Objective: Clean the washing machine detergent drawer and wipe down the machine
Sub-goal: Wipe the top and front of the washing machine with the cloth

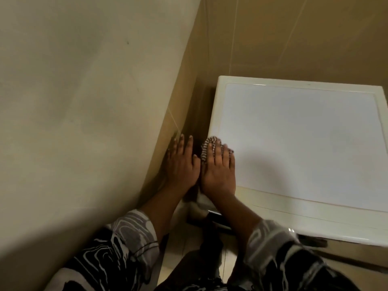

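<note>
The white washing machine point(304, 143) fills the right half of the view, seen from above, with its flat top facing me. A striped cloth point(206, 150) lies on the top's near left corner. My right hand point(218, 171) presses flat on the cloth with straight fingers. Beside it, my left hand point(180, 164) is spread with straight fingers over the dark gap between the machine's left side and the wall; its fingertips reach the wall. The detergent drawer is not visible.
A cream wall point(84, 101) rises close on the left, and tan tiled wall point(294, 34) stands behind the machine. A narrow dark gap point(197, 114) separates the machine from the left wall. Pale floor tiles point(178, 244) show below my arms.
</note>
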